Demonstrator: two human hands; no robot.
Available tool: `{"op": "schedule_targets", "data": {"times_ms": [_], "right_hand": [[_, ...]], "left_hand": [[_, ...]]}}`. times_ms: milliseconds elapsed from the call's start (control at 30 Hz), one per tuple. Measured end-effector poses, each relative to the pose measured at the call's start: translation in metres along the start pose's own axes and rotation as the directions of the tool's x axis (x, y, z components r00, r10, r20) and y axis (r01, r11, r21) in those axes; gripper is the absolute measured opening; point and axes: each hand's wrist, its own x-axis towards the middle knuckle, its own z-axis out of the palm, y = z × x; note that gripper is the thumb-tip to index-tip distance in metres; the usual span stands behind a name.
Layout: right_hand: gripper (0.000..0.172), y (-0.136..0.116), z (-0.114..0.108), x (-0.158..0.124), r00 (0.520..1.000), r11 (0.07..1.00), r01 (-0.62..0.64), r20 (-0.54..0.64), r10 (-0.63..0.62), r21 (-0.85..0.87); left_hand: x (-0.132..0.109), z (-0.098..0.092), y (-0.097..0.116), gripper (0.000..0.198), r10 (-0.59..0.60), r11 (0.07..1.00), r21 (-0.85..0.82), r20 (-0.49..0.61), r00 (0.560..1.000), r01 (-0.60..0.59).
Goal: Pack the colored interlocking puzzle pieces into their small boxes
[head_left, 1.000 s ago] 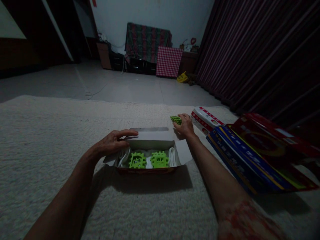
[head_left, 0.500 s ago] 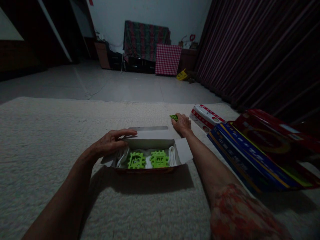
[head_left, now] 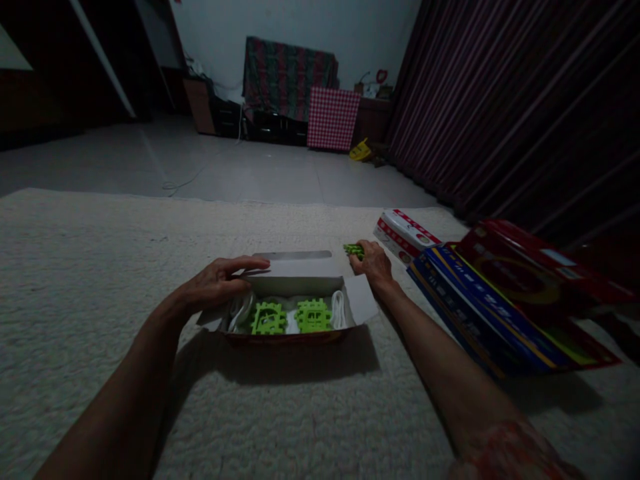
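Note:
An open cardboard box lies in front of me with its lid flaps folded out. My left hand grips its back left corner, fingers stretched along the raised lid and thumb at the rim. Inside the box sit two bright green interlocking plastic tiles, one on the left and one on the right. A folded white strap is at the right end, and more white material at the left end. Beyond the box to the right, my right hand is closed around a few green plastic tiles, low over the mat.
A pale quilted mat covers the floor. At right lie a red-and-white box, a blue box and a dark red box. Farther back are a cloth-covered cabinet and a purple curtain.
My right hand has drawn slightly back toward me with the green tiles. My left hand stays on the box. The view has shifted a little.

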Motion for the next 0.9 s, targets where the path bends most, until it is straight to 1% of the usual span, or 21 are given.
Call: {"op": "schedule_targets", "data": {"times_ms": [100, 200, 367, 533, 700, 833, 900], "right_hand": [[0.041, 0.003, -0.005, -0.012, 0.999, 1.0, -0.026, -0.047, 0.026, -0.008], [0.045, 0.0, -0.006, -0.015, 0.995, 0.999, -0.046, -0.093, 0.045, -0.01], [0.037, 0.0, 0.002, -0.011, 0.991, 1.0, -0.028, -0.133, 0.027, -0.011], [0.032, 0.005, 0.004, -0.012, 0.982, 0.999, 0.043, -0.183, -0.038, 0.023], [0.028, 0.002, -0.006, -0.015, 0.97, 0.991, 0.118, -0.22, -0.103, 0.056], [0.029, 0.0, -0.014, -0.018, 0.95, 0.979, 0.19, -0.268, -0.162, 0.08], [0.029, 0.002, -0.015, -0.02, 0.947, 0.974, 0.204, -0.274, -0.17, 0.101]], "left_hand": [[0.001, -0.001, -0.002, 0.048, 0.001, 1.0, 0.005, 0.011, 1.0, -0.001], [0.001, -0.001, -0.006, 0.048, 0.01, 1.0, 0.006, 0.01, 1.0, -0.01], [0.002, -0.001, -0.01, 0.05, 0.049, 0.998, 0.042, 0.02, 0.999, -0.049], [0.002, -0.001, -0.01, 0.047, 0.055, 0.998, 0.01, 0.009, 0.998, -0.055], [0.003, -0.001, -0.011, 0.047, 0.046, 0.999, -0.01, 0.005, 0.999, -0.046], [0.003, -0.001, -0.012, 0.046, 0.054, 0.998, -0.021, 0.013, 0.998, -0.054], [0.002, -0.001, -0.012, 0.045, 0.059, 0.998, -0.026, 0.005, 0.998, -0.059]]}}
